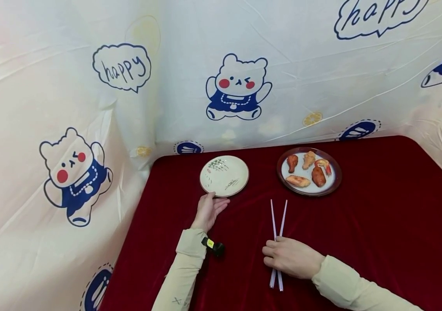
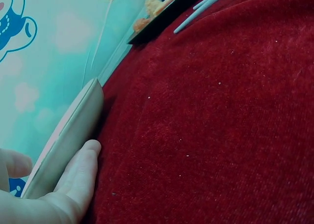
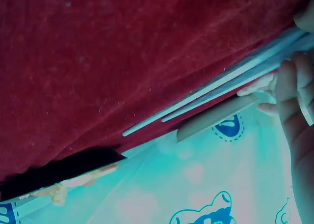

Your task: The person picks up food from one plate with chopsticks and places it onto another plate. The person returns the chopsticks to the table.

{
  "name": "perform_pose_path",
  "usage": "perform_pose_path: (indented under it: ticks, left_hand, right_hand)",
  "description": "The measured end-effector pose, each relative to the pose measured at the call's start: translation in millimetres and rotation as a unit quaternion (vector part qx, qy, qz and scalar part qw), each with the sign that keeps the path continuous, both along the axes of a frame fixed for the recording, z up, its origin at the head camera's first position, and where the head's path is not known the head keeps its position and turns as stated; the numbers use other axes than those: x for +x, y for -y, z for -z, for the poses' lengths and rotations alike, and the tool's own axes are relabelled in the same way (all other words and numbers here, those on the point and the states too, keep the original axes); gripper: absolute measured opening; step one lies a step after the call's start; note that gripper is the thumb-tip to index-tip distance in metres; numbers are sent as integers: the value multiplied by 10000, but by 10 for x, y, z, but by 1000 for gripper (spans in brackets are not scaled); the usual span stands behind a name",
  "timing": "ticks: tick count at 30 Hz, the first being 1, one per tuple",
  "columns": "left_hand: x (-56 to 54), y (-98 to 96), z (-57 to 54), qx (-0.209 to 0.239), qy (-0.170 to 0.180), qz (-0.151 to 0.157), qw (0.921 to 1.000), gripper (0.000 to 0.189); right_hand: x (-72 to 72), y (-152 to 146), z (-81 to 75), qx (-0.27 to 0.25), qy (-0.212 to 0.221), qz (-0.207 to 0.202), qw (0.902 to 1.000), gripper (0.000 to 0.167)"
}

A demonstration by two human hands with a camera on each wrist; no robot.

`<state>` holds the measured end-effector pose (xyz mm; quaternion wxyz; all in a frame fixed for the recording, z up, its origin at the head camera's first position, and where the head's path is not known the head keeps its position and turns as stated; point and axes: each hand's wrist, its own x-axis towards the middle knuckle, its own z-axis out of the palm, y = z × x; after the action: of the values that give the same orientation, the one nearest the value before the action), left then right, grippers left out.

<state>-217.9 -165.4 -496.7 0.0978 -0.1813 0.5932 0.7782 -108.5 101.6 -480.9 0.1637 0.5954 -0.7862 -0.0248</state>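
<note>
L hand (image 1: 207, 211) at near rim of small plate (image 1: 217, 178), far-left on red cloth (image 1: 384, 216): thumb over rim, fingers stretched along underside, so a narrow pinch on plate. Likely held thus to steady it w/o covering the bare face. Can't tell if plate is off the cloth.

R hand (image 1: 292, 255), near side, R of L hand: fingers curled round pair of chopsticks (image 1: 283, 219), approx. lower half, butts sticking out nearward. Sticks cross under the hand, tips apart & pointing far; prob. a loose overhand hold, as both lie across the fingers.

Brown-rimmed plate (image 1: 337, 181) far-right, untouched, w/ 5 food pcs (image 1: 318, 176) spread out, mostly w/ gaps, prob. so each can be got at separately. Chopstick tips nearby, short of its near rim.
</note>
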Motion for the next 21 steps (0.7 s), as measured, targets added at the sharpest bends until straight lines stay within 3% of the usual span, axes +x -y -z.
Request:
perform_pose_path:
  ticks: [6, 15, 21]
  left_hand:
    - [1, 3, 12, -7, -58, 27, 10000, 49]
    - [-30, 6, 13, -340, -66, 65, 9994, 43]
    - [-44, 16, -4, -330, -11, 114, 9994, 44]
  right_hand:
    - [-31, -46, -188, -395, 136, 101, 9991, 23]
    - [-94, -196, -567, -356, 46, 896, 9953, 24]
    - [-199, -342, -772, -1113, 199, 1220, 9861, 14]
